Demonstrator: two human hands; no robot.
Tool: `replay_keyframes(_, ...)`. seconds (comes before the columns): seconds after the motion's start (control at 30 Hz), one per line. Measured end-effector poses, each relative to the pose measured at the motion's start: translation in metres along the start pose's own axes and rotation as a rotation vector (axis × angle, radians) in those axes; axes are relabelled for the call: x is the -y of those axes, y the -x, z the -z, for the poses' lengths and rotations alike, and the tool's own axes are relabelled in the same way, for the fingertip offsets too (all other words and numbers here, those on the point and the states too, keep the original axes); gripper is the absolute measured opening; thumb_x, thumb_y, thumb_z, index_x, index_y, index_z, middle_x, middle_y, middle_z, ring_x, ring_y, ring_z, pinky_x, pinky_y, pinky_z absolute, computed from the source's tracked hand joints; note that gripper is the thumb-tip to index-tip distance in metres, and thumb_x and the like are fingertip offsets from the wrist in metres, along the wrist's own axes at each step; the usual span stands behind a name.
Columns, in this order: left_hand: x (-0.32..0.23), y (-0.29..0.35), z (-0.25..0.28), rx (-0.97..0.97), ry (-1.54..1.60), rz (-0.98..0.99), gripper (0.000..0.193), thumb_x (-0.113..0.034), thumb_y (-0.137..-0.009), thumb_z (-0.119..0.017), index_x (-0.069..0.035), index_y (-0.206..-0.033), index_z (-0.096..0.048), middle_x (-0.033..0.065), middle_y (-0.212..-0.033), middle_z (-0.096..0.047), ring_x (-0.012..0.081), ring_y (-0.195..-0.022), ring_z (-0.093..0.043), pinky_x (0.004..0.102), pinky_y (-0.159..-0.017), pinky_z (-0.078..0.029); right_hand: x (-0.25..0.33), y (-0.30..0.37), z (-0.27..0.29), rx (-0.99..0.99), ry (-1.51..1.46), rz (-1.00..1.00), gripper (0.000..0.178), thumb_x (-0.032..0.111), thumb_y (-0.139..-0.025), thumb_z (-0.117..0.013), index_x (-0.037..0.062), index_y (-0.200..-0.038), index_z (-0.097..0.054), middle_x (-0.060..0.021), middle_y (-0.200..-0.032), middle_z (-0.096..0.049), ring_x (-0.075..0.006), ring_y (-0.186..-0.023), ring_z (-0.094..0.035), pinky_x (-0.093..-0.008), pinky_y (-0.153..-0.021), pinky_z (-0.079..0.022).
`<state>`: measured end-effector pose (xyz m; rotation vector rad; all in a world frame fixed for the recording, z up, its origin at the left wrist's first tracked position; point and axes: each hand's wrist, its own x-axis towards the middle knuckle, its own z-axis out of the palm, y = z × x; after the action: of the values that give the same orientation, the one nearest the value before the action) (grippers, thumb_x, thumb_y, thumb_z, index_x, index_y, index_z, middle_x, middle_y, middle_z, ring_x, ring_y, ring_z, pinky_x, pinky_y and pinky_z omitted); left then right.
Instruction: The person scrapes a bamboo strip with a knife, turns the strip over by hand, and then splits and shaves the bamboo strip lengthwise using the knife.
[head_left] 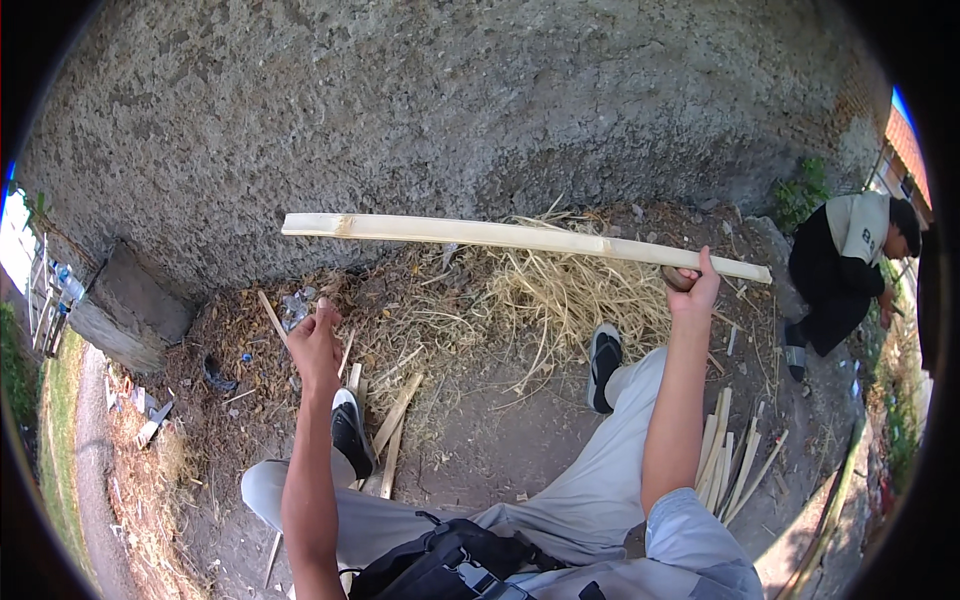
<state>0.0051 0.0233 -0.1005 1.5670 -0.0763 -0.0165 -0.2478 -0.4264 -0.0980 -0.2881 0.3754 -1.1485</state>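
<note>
A long pale bamboo strip [480, 234] with two darker nodes spans the view in front of me, nearly level and dipping a little to the right. Close to its right end, my right hand [694, 284] is closed on it. A brown rounded piece [677, 278], like the end of a wooden handle, shows in the same hand; the rest of it is hidden. My left hand [317, 343] is raised, apart from the strip, its fingers curled together. What they hold, if anything, I cannot make out.
Pale shavings [560, 290] lie heaped below a rough grey wall [440, 110]. Split bamboo pieces [398, 415] rest by my left foot, and several more [722, 455] beside my right leg. A stone block [135, 305] stands left. Another person [840, 260] crouches at right.
</note>
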Motion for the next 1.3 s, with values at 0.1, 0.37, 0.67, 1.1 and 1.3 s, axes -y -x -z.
replay_keyframes(0.1, -0.002, -0.001, -0.002, -0.048, 0.012, -0.02, 0.043, -0.04, -0.094, -0.058, -0.002, -0.075, -0.061, -0.007, -0.044, -0.032, 0.0029, -0.035, -0.026, 0.0228, -0.035, -0.017, 0.001, -0.007, 0.005, 0.021, 0.016, 0.033, 0.025, 0.023, -0.094, -0.061, 0.0134, -0.078, -0.045, 0.0046, -0.055, -0.036, -0.0082, -0.047, -0.037, -0.0226, -0.049, -0.037)
replay_keyframes(0.37, 0.014, -0.013, 0.009, 0.034, 0.092, -0.032, 0.033, -0.031, -0.096, -0.056, -0.001, -0.083, -0.062, -0.0028, -0.049, -0.041, 0.0063, -0.043, -0.036, 0.0239, -0.04, -0.026, -0.002, -0.004, 0.002, -0.003, 0.003, 0.046, 0.022, 0.022, -0.095, -0.058, 0.0124, -0.08, -0.045, 0.0032, -0.062, -0.041, -0.007, -0.048, -0.037, -0.0217, -0.045, -0.035)
replay_keyframes(0.67, 0.02, -0.015, 0.005, -0.026, 0.19, -0.032, 0.019, -0.018, -0.092, -0.062, -0.006, -0.08, -0.055, -0.0002, -0.061, -0.051, 0.0076, -0.043, -0.043, 0.0232, -0.04, -0.035, 0.003, -0.003, 0.001, 0.005, -0.001, 0.016, 0.028, 0.026, -0.093, -0.06, 0.014, -0.075, -0.044, 0.0048, -0.054, -0.034, -0.0087, -0.048, -0.037, -0.0237, -0.052, -0.038)
replay_keyframes(1.1, 0.026, -0.016, 0.009, 0.038, 0.079, -0.029, 0.019, -0.023, -0.091, -0.066, -0.005, -0.089, -0.061, -0.0034, -0.063, -0.049, 0.0063, -0.051, -0.045, 0.0228, -0.048, -0.038, 0.004, 0.0, 0.0, -0.002, 0.035, 0.011, 0.029, 0.026, -0.094, -0.06, 0.0134, -0.072, -0.045, 0.0047, -0.054, -0.035, -0.0097, -0.047, -0.037, -0.024, -0.052, -0.038)
replay_keyframes(1.3, 0.026, -0.015, 0.01, 0.026, 0.111, 0.018, 0.027, -0.03, -0.096, -0.057, -0.004, -0.094, -0.062, -0.0022, -0.064, -0.048, 0.0074, -0.052, -0.047, 0.0236, -0.049, -0.039, 0.0, -0.005, 0.001, -0.02, 0.033, 0.022, 0.027, 0.026, -0.093, -0.06, 0.0135, -0.075, -0.045, 0.0045, -0.054, -0.035, -0.009, -0.048, -0.038, -0.0241, -0.054, -0.039)
